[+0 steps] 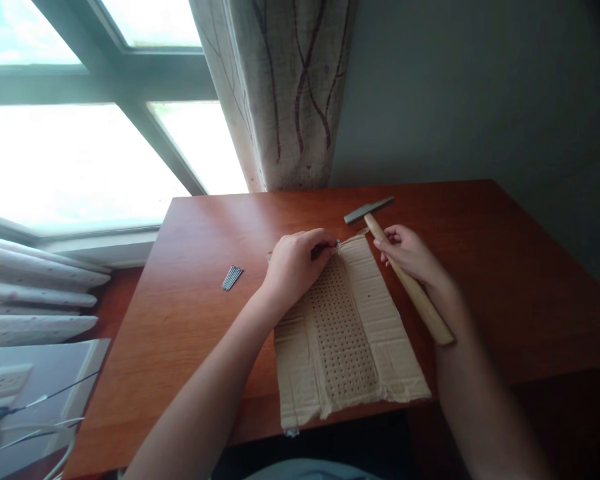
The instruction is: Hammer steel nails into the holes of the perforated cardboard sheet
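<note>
A piece of brown cardboard (387, 313) lies on the table, its middle strip dotted with rows of small holes. Over its far end, my left hand (300, 263) is closed in a pinch on a nail (337, 243), of which only a small shiny bit shows at the fingertips. My right hand (405, 252) grips a hammer (415, 293) by its wooden handle, just right of the cardboard. The hammer's metal head is above the table, beyond the cardboard's far edge. Several loose nails (233, 277) lie together to the left of my left hand.
The reddish-brown wooden table (190, 353) ends close to my body. A patterned curtain (300, 93) hangs behind its far edge, with a window (55, 153) at the left. Cables (40, 433) and a wall socket (7, 381) are at the lower left.
</note>
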The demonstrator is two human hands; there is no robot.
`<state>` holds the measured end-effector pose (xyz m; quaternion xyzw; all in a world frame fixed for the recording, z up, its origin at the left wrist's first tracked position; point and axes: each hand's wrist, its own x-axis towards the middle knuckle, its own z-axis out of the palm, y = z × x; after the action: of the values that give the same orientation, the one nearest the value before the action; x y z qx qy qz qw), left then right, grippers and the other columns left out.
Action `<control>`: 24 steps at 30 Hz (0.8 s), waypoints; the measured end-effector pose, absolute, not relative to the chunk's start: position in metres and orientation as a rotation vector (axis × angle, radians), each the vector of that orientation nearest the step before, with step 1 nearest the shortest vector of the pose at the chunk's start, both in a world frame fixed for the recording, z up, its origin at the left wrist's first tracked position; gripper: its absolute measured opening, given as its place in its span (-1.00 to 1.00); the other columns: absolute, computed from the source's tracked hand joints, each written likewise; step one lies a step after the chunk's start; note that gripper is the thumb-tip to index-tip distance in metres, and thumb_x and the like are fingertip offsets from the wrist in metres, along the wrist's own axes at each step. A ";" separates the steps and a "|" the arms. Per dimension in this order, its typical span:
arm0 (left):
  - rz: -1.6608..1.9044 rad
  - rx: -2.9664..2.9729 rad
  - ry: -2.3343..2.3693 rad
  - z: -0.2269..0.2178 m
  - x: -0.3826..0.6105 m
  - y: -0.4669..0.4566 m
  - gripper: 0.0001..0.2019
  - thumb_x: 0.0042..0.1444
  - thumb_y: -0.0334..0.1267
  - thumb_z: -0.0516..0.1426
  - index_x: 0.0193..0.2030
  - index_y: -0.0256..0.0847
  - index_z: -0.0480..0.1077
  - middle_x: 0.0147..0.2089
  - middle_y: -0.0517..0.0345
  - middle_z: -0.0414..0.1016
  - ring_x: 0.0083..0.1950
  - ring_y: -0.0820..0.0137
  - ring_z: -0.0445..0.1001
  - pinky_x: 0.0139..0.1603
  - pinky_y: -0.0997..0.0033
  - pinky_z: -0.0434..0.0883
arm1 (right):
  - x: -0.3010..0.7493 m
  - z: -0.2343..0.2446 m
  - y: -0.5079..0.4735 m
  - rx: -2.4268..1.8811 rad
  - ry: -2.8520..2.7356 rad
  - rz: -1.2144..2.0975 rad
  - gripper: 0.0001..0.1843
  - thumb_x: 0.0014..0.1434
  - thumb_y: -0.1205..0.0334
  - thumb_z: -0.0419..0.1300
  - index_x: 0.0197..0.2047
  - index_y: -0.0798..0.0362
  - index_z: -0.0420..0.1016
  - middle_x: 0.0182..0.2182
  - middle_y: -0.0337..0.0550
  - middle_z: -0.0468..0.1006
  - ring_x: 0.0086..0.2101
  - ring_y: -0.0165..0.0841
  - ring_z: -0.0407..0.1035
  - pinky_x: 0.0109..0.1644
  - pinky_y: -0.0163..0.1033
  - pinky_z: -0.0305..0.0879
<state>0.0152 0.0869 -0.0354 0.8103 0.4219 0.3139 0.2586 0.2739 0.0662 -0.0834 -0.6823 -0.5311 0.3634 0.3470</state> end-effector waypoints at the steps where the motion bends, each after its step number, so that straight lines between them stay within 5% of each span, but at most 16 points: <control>1: 0.852 2.194 1.143 -0.035 0.015 0.087 -0.89 0.16 -0.40 0.19 -0.23 -0.15 0.54 -0.23 0.15 0.68 -0.25 0.35 0.62 -0.26 0.42 0.47 | 0.271 -0.078 0.063 -1.655 -1.351 0.944 -0.61 0.14 -0.11 0.29 -0.23 0.00 0.30 -0.51 -0.29 0.44 -0.52 -0.38 0.37 -0.41 -0.26 0.32; 5: 0.870 2.179 1.122 -0.035 0.016 0.086 -0.89 0.17 -0.41 0.18 -0.24 -0.16 0.54 -0.22 0.14 0.67 -0.25 0.35 0.61 -0.25 0.41 0.48 | 0.264 -0.040 0.040 -1.436 -1.363 0.871 -0.60 0.22 -0.12 0.26 -0.07 -0.07 0.25 -0.45 -0.35 0.43 -0.58 -0.43 0.29 -0.52 -0.29 0.23; 10: 0.875 2.188 1.126 -0.034 0.017 0.087 -0.89 0.18 -0.40 0.18 -0.23 -0.16 0.54 -0.24 0.14 0.67 -0.28 0.35 0.60 -0.26 0.40 0.45 | 0.268 0.015 0.013 -1.659 -1.706 0.627 -0.72 0.33 -0.09 0.16 -0.13 -0.06 0.41 -0.49 -0.30 0.43 -0.61 -0.45 0.23 -0.52 -0.27 0.20; 16: 0.866 2.220 1.132 -0.038 0.017 0.089 -0.89 0.18 -0.38 0.19 -0.21 -0.15 0.55 -0.24 0.16 0.67 -0.32 0.37 0.57 -0.32 0.42 0.40 | 0.261 0.031 0.003 -1.681 -2.017 0.417 -0.67 0.34 -0.01 0.15 0.07 -0.05 0.51 -0.45 -0.20 0.57 -0.51 -0.32 0.43 -0.38 -0.19 0.32; 24: 0.852 2.247 1.147 -0.038 0.017 0.089 -0.90 0.17 -0.38 0.19 -0.25 -0.14 0.55 -0.26 0.17 0.66 -0.36 0.39 0.55 -0.35 0.44 0.38 | 0.253 0.030 0.000 -1.621 -2.105 0.235 -0.66 0.36 0.09 0.13 0.14 -0.09 0.51 -0.14 -0.07 0.68 -0.23 -0.13 0.58 -0.17 -0.07 0.44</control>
<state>0.0169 0.0891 -0.0382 0.8197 0.4186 0.3109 0.2372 0.2526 0.0001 0.0299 -0.5907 -0.7672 0.0858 0.2349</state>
